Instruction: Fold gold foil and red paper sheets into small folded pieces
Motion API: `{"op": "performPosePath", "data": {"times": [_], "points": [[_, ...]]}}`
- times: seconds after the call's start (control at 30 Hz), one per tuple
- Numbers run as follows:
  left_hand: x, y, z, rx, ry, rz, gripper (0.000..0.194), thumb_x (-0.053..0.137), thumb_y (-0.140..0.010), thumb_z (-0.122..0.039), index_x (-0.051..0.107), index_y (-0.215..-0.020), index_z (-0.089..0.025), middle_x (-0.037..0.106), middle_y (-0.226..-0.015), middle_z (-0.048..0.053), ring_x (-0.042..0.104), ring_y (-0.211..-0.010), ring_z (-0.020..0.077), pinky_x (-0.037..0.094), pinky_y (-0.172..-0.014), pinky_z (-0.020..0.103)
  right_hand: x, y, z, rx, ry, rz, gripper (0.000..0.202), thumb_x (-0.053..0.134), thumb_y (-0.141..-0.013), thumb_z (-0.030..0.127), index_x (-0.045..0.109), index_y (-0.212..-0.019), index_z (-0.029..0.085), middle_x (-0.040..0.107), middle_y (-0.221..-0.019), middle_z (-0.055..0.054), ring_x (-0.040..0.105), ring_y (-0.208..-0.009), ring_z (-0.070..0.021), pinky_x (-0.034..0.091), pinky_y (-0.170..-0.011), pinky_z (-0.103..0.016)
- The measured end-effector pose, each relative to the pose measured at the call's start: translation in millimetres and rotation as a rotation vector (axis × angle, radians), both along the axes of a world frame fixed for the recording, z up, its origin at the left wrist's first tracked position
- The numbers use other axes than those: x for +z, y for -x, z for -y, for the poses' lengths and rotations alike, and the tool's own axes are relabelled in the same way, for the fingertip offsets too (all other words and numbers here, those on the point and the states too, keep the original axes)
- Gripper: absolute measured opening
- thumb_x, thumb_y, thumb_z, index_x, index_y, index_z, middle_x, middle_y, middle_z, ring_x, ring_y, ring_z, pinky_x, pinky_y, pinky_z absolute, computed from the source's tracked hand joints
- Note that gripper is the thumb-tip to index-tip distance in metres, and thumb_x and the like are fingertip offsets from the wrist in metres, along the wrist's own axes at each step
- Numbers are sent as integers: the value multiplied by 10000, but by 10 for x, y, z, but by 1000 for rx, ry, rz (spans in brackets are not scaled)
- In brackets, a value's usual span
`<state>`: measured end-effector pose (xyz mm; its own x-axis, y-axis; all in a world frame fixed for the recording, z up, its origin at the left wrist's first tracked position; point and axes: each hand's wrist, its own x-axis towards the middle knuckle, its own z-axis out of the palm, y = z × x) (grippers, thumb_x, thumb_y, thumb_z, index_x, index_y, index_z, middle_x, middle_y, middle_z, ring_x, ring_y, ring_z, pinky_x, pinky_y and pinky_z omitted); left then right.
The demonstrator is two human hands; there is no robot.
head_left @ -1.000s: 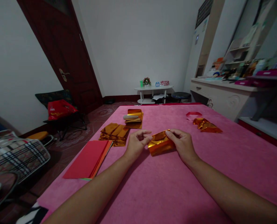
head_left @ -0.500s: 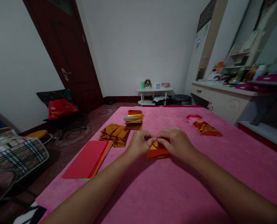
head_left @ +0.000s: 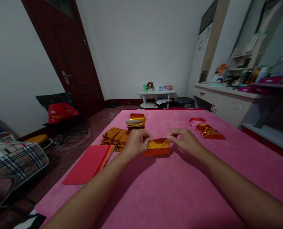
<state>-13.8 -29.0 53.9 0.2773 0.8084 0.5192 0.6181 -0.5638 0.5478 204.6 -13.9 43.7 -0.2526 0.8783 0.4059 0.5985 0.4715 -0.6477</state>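
Note:
A folded piece of shiny gold-orange foil paper (head_left: pixel 158 149) is held between my two hands, over the pink cloth (head_left: pixel 170 190). My left hand (head_left: pixel 138 140) pinches its left end, thumb and forefinger together. The fingers of my right hand (head_left: pixel 182 138) are closed on its upper right corner. Just left of my left hand lies a pile of pleated gold foil pieces (head_left: pixel 115 136), and behind that a gold foil stack (head_left: pixel 137 121) with a greyish oval object on it.
Red and orange paper sheets (head_left: pixel 87 163) lie at the left edge of the table. Crumpled orange foil (head_left: pixel 209 131) and a red ribbon loop (head_left: pixel 197 120) rest at the right. A red bag (head_left: pixel 62 112) sits on a chair.
My hands have moved apart from the middle, my left hand leftward and my right slightly rightward. More of the foil's upper face now shows between them.

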Motion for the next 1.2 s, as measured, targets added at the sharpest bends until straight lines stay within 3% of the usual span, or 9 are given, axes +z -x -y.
{"op": "performPosePath", "data": {"times": [0.17,0.37,0.57,0.8,1.0,1.2], "points": [[69,0,39,-6,64,12,116,582,-735,-143,674,-664,-131,653,-634,32,557,-581,125,392,-554,221,-126,137,66,203,232,-297,231,636,-697,361,651,-792,151,642,-741,-33,568,-641,-151,430,-582,-256],[-33,-43,33,-103,246,162,124,640,-713,-219,678,-767,-115,671,-700,37,576,-599,113,417,-549,199,-97,231,189,138,268,-380,210,629,-673,336,622,-618,134,561,-563,4,493,-520,-118,383,-511,-241],[-88,-32,43,-96,268,-43,217,632,-728,-347,722,-807,-167,679,-667,24,555,-565,117,371,-519,203,-78,285,247,127,162,-192,159,588,-709,281,647,-646,147,621,-624,-18,559,-620,-153,418,-578,-245],[-2,-75,173,-129,126,-312,196,578,-746,-289,712,-716,-149,669,-636,40,510,-539,109,321,-530,220,-153,282,256,139,55,34,136,559,-728,209,657,-651,153,624,-625,-10,535,-590,-129,377,-563,-231],[-10,-17,114,-109,198,-248,222,537,-752,-268,699,-683,-131,632,-579,25,491,-515,104,328,-516,209,-37,175,199,149,-36,84,128,569,-720,215,663,-655,157,621,-633,-9,527,-591,-127,366,-573,-237],[68,67,54,-113,247,-166,259,532,-770,-291,691,-678,-109,624,-583,30,502,-527,109,346,-514,201,1,15,97,101,2,40,138,560,-719,235,657,-658,157,623,-619,-10,542,-602,-146,372,-571,-246]]}}
